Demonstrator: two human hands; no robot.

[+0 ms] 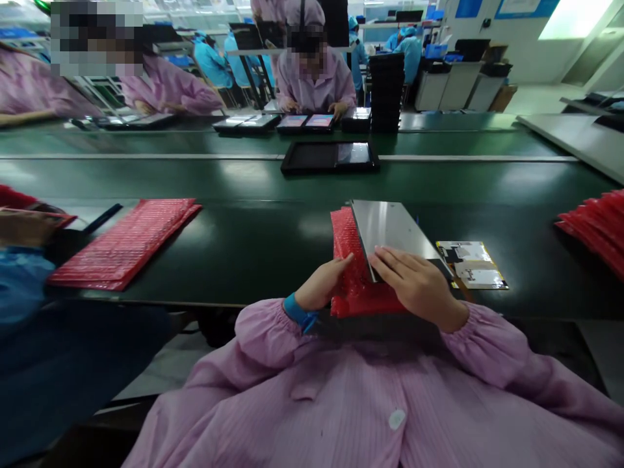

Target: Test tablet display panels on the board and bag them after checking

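A flat silver-backed display panel (390, 231) stands tilted, its lower end inside a red bubble bag (353, 276). My left hand (324, 281) grips the bag's left side, with the thumb on top. My right hand (414, 283) lies across the panel's lower part and the bag's mouth, fingers together, holding both. A blue wristband (297, 312) circles my left wrist. To the right of my right hand, a printed sheet with black and white patches and a yellow edge (470, 265) lies flat on the dark green belt.
A pile of red bubble bags (124, 242) lies to the left, and more (592, 227) lie at the right edge. A black-framed tablet (330, 157) sits on the belt ahead. A co-worker's blue sleeve (19, 286) is at the left; other workers sit beyond.
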